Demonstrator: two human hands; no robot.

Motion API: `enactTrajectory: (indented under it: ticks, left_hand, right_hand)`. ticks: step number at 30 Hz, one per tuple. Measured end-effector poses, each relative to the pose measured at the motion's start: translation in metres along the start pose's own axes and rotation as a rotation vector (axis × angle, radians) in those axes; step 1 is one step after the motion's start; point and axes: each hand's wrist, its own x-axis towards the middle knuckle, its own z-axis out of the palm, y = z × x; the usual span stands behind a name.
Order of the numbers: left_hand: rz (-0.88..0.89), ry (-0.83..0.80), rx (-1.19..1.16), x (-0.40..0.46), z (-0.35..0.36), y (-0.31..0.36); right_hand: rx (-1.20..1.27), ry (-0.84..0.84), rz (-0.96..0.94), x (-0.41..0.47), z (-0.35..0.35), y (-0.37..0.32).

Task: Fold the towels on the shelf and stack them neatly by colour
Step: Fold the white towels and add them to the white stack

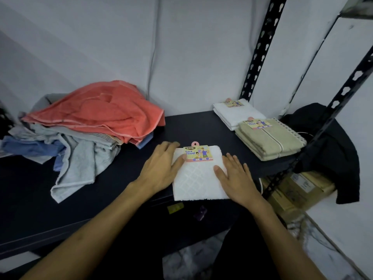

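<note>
I see one folded white towel (198, 176) with card label (198, 153) at near edge of dark shelf (125, 178) | far right: two folded stacks, white stack (232, 114), beige stack (268, 141) | far left: one loose heap, coral towel (105, 112) on top | left hand (161, 170) and right hand (236, 178) both flat, fingers straight, pressing the towel's sides, gripping nothing

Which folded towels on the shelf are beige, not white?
The beige stack at the right edge of the shelf, in front of the white stack. The white towel lies under both hands.
</note>
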Motion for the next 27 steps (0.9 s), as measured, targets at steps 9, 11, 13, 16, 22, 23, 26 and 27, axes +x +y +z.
enactTrajectory:
  ticks: [9,11,13,16,22,23,26,27]
  left_hand:
    - [-0.082,-0.155,-0.101,0.019,-0.003,-0.015]
    - [-0.068,-0.15,-0.086,0.016,-0.004,-0.017]
    - [-0.067,-0.145,-0.099,0.011,-0.007,-0.017]
    - [-0.071,-0.14,-0.112,0.007,-0.013,-0.013]
    - [0.005,-0.273,-0.184,0.016,-0.026,-0.017]
    - [0.018,-0.326,-0.227,0.017,-0.029,-0.017]
    - [-0.012,-0.457,-0.459,0.019,-0.037,-0.011]
    - [-0.027,-0.475,-0.539,0.022,-0.039,-0.008]
  right_hand:
    - [0.488,0.296,0.155,-0.054,0.009,-0.023]
    - [0.591,0.324,0.198,-0.056,0.006,-0.028]
    - [0.689,0.319,0.244,-0.055,0.005,-0.03]
    - [0.933,0.223,0.337,-0.051,0.003,-0.033]
    - [1.219,-0.074,0.243,-0.051,-0.019,-0.033]
    - [1.248,-0.089,0.198,-0.049,-0.023,-0.031]
    - [1.255,-0.078,0.088,-0.039,-0.042,-0.026]
    - [1.245,-0.069,0.052,-0.034,-0.049,-0.024]
